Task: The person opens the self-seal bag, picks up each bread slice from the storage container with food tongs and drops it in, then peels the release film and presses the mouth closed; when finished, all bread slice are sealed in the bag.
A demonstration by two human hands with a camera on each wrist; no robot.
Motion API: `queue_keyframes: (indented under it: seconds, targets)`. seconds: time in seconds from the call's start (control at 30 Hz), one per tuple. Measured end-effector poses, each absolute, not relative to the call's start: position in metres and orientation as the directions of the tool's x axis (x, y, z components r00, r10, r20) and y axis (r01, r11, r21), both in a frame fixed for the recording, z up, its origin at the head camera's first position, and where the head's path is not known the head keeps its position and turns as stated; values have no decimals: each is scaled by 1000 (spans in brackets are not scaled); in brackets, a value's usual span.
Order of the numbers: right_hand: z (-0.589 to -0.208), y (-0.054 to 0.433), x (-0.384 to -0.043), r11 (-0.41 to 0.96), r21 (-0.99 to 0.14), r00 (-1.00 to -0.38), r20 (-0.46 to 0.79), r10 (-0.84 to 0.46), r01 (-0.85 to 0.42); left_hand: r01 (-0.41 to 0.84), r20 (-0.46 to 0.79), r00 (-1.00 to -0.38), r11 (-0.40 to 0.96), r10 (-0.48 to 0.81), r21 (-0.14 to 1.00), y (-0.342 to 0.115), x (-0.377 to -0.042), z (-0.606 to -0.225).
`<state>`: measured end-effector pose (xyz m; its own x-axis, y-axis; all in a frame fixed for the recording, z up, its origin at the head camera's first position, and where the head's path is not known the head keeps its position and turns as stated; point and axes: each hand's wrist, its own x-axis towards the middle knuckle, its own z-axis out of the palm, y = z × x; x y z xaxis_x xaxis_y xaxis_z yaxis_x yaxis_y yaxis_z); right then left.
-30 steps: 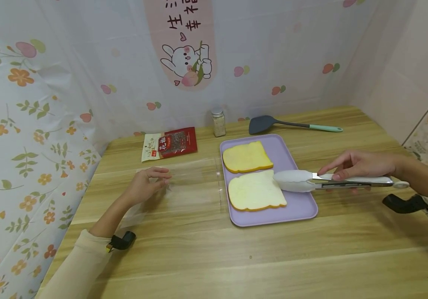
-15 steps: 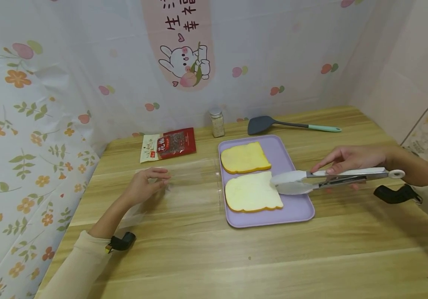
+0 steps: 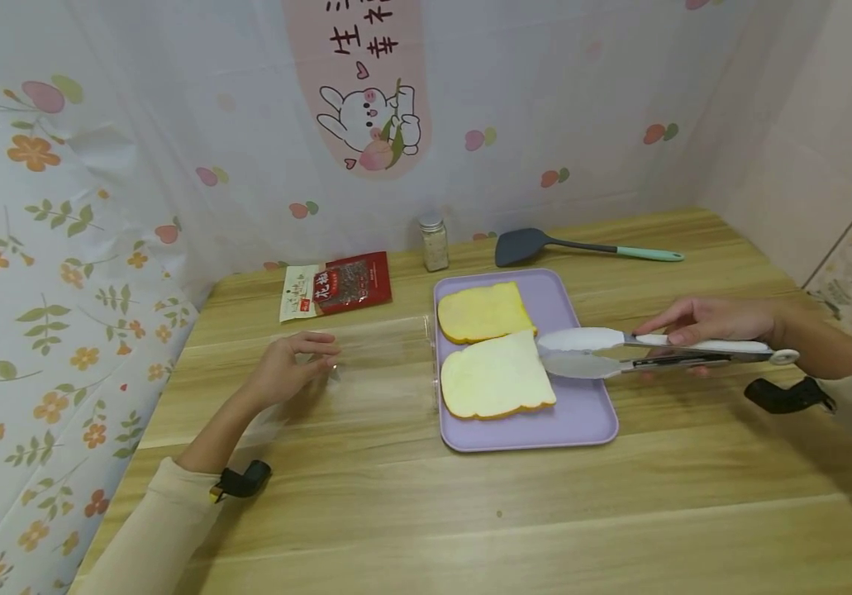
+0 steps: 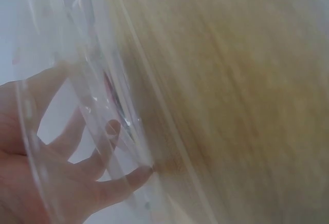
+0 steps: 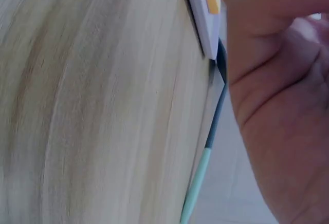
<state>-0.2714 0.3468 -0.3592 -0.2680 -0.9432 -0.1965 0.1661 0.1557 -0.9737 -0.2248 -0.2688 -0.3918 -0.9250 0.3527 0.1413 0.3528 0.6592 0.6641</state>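
Note:
My right hand (image 3: 723, 322) holds white-tipped tongs (image 3: 582, 339) by their metal and white arms. The tongs stand partly spread, tips at the right edge of a white bread slice (image 3: 496, 376). That slice lies on a lilac tray (image 3: 582, 421), its far edge meeting or slightly overlapping a yellow slice (image 3: 481, 312). Left of the tray is a clear plastic box (image 3: 388, 372), hard to make out against the wood. Spread fingers of my left hand (image 4: 56, 167) touch its clear wall in the left wrist view. In the right wrist view my right palm (image 5: 282, 100) shows, its fingertips out of frame.
At the back stand a red and cream spice packet (image 3: 336, 287) and a small seasoning jar (image 3: 435, 245). A dark spatula (image 3: 582, 247) with a mint handle lies behind the tray. A patterned cloth (image 3: 247, 149) hangs around the wooden table (image 3: 515, 512).
The white slice has shifted left and slightly back, against the yellow one. The tray has slid a little left. The tongs' tips have spread apart. My left hand has stayed put.

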Motion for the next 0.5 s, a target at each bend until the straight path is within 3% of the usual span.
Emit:
queue_keyframes:
  seconds: [0.17,0.37,0.5]
  targets:
    - [-362,349,-274,135,-964,-231,-188,-955,228,355,143,-925,668,352,655,-268,-224,-391]
    - [-352,348,-273,217,-930,-190,-279,-941,296,354,143,-926,667,351,656,-268,-224,-391]
    - [-341,345,-271,301,-905,-131,-352,-927,302,358,147,-924,665,353,656,-268,-224,-391]
